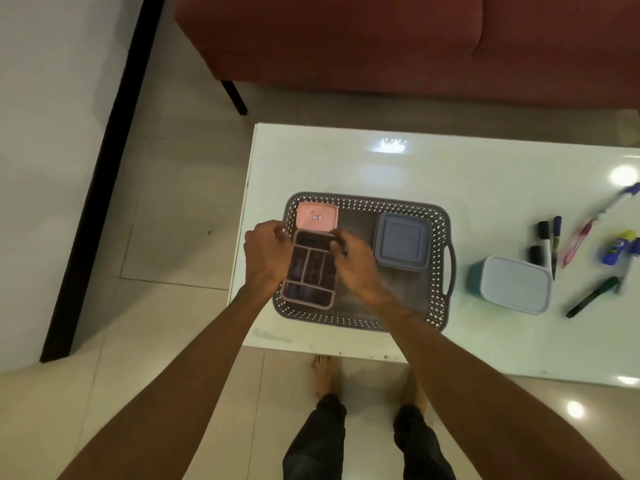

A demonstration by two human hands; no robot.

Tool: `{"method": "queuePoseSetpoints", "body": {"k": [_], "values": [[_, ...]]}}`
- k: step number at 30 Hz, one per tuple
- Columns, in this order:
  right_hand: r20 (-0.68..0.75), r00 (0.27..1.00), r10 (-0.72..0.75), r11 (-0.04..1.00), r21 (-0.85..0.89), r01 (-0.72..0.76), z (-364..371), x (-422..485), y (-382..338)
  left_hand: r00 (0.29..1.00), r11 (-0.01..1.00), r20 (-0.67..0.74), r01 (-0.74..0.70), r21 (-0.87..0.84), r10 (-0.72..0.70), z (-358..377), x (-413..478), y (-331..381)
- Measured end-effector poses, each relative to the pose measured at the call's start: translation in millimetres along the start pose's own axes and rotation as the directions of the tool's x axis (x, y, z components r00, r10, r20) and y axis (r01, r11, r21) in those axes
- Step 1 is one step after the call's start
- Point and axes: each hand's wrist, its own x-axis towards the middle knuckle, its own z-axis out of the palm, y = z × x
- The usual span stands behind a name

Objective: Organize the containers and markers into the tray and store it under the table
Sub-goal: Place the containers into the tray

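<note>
A grey perforated tray [438, 299] sits on the white table [346, 161]. Inside it lie a pink-lidded container [317, 216] at the far left, a grey-blue square container [401, 242] at the right, and a pink divided container [310, 271] at the near left. My left hand [266, 254] grips the divided container's left edge. At its far right corner, my right hand [351, 259] pinches it. A teal container with a pale lid [512, 284] stands on the table right of the tray. Several markers [550, 244] lie further right.
A red sofa [346, 39] stands beyond the table. A green marker [592, 296] lies near the teal container, and a blue and yellow toy car [618, 251] is at the right edge. My bare feet [325, 375] stand on the tiled floor at the table's near edge.
</note>
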Motion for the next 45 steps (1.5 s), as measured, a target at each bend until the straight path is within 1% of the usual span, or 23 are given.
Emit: {"method": "queuePoseSetpoints", "body": {"k": [4,11,17,21,24,27,29,31,32,35,37,39,42,45], "values": [[0.061,0.998,-0.013,1.000,0.002,0.013,10,-3,-1,0.998,0.999,-0.056,0.006,-0.041,-0.008,-3,-8,-18],[0.071,0.997,-0.002,1.000,0.003,0.001,10,-3,-7,0.997,0.997,-0.071,0.007,-0.078,-0.013,-7,-17,-25],[0.002,1.000,-0.010,1.000,-0.020,0.010,-10,-18,-12,0.999,0.996,-0.043,-0.035,-0.085,0.031,-7,-25,-3],[-0.124,0.992,-0.018,0.998,0.049,0.024,-52,-38,-5,0.997,0.990,-0.031,-0.074,-0.122,0.071,6,-41,29],[-0.280,0.960,-0.008,0.995,0.098,0.037,-92,-57,15,0.993,0.981,-0.017,-0.116,-0.156,0.115,31,-62,59],[-0.480,0.876,0.041,0.987,0.158,0.040,-133,-74,54,0.980,0.957,0.071,-0.166,-0.238,0.188,74,-93,96],[-0.584,0.804,0.113,0.980,0.200,0.008,-160,-86,87,0.960,0.940,0.128,-0.208,-0.270,0.249,111,-116,122],[-0.644,0.747,0.166,0.976,0.215,-0.032,-183,-98,120,0.938,0.932,0.212,-0.204,-0.301,0.274,148,-138,146],[-0.655,0.732,0.188,0.976,0.208,-0.064,-192,-102,134,0.929,0.934,0.255,-0.188,-0.303,0.270,165,-146,154],[-0.633,0.726,0.269,0.963,0.177,-0.202,-218,-108,178,0.907,0.956,0.347,-0.157,-0.248,0.240,221,-165,173],[-0.585,0.743,0.325,0.945,0.163,-0.284,-229,-105,199,0.901,0.978,0.388,-0.143,-0.151,0.191,248,-171,179],[-0.521,0.766,0.376,0.926,0.176,-0.335,-236,-99,217,0.902,0.992,0.413,-0.117,-0.050,0.127,267,-174,185],[-0.444,0.803,0.398,0.917,0.229,-0.327,-238,-90,231,0.932,0.998,0.358,-0.058,-0.014,0.059,283,-173,191],[-0.434,0.818,0.376,0.922,0.258,-0.287,-240,-88,232,0.955,0.999,0.295,-0.030,-0.039,0.040,284,-171,196]]}}
